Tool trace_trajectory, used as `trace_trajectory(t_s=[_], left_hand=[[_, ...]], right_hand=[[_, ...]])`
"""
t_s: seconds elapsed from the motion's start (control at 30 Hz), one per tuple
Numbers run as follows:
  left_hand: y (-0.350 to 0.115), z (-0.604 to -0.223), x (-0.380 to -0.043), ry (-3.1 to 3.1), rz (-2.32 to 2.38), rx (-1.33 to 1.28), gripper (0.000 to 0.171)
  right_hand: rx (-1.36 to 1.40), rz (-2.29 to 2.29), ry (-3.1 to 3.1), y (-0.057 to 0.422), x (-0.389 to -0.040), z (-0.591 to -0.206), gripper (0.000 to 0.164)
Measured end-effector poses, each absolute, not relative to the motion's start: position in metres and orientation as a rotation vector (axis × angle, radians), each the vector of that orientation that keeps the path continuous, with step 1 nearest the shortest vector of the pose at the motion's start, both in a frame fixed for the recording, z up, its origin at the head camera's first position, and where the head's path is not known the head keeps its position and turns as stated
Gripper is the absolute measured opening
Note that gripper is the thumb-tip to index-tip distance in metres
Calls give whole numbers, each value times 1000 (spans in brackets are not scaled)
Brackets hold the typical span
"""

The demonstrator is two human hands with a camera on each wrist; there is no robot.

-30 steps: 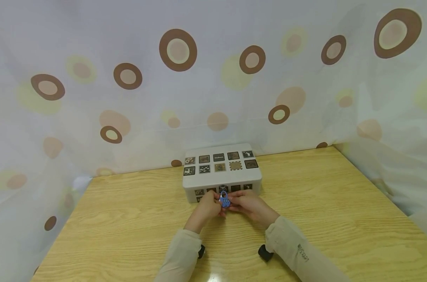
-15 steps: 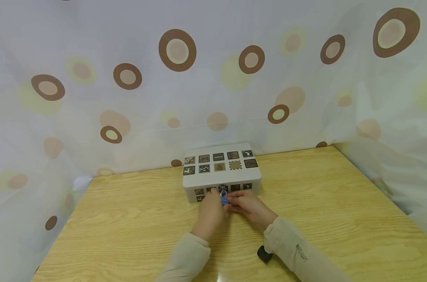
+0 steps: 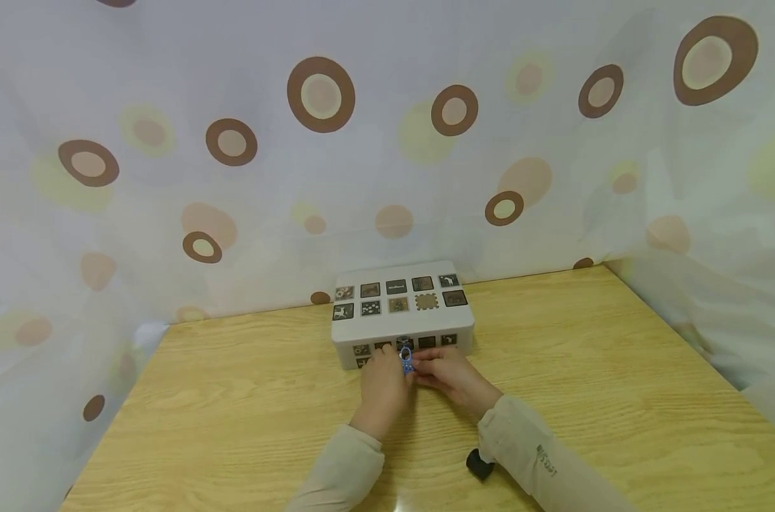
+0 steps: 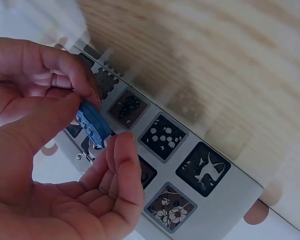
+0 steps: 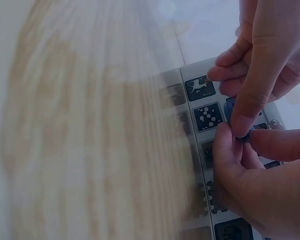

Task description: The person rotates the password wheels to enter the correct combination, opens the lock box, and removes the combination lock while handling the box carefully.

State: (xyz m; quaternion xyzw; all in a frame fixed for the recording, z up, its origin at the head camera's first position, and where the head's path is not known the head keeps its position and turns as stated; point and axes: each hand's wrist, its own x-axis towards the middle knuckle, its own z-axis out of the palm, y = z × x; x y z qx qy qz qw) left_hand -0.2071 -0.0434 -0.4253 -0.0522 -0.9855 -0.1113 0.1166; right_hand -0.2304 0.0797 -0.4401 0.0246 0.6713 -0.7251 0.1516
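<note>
A small blue combination padlock (image 3: 407,364) is held upright, shackle up, in front of the white tin box (image 3: 375,328), just below its metal clasp. My right hand (image 3: 454,378) pinches its right side between thumb and fingertips. From the left, my left hand (image 3: 385,384) reaches over it with its back turned up. In the left wrist view the left thumb lies at one end of the padlock (image 4: 94,124), by its number dials, and the curled fingers sit near the other end. The clasp (image 4: 85,161) shows behind. Whether the shackle passes through it, I cannot tell.
Dark square pictures cover the box's lid and front. It stands on a wood-grain table (image 3: 234,398), close to a dotted white curtain (image 3: 362,178) at the back. A black wrist strap (image 3: 480,464) shows under the right sleeve.
My left hand has turned over and come further round the padlock, covering its left side. The padlock has turned slightly. My right hand and the box stay nearly in place.
</note>
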Motion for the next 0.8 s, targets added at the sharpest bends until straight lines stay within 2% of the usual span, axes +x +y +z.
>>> trace_trajectory(t_s=[0.37, 0.8], left_hand=[[-46, -424, -210, -2845, -571, -190, 38], [-47, -420, -212, -2870, -623, -137, 35]], right_hand=[[95, -2101, 1909, 80, -232, -441, 29], [115, -2113, 1897, 79, -234, -443, 28]])
